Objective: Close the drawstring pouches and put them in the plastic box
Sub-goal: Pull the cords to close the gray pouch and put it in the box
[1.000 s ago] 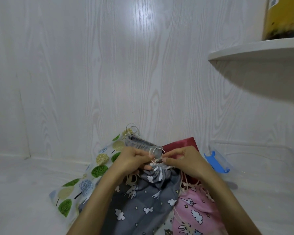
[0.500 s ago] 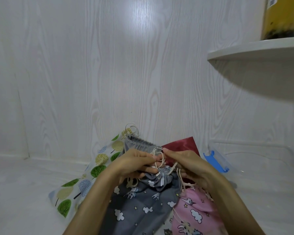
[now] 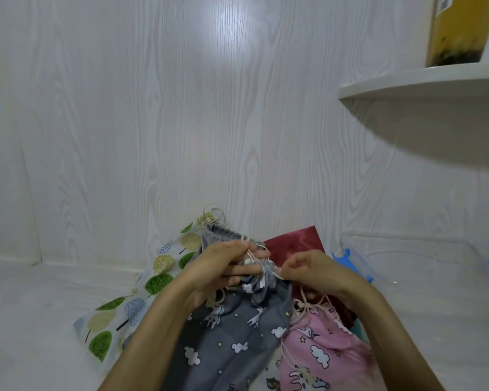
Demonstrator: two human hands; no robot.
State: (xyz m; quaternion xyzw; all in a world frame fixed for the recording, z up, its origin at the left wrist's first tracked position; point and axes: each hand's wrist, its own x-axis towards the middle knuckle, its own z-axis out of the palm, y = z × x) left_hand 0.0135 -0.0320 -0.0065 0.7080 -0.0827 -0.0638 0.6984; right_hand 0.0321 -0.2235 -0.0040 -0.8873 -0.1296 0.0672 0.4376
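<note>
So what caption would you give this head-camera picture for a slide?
Both hands, left hand and right hand, pinch the cords of a grey cloud-print pouch, its neck gathered, beside a clear plastic box.

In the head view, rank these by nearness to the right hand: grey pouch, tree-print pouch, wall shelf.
From the right hand:
1. Grey pouch, touching, its cord pinched at the gathered neck.
2. Tree-print pouch, lying to the left, beyond the left hand.
3. Wall shelf, high up on the right.

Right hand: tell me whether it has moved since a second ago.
Yes. The right hand has pulled rightward, away from the left hand, toward the blue clip of the plastic box, drawing the cord at the grey pouch.
</note>
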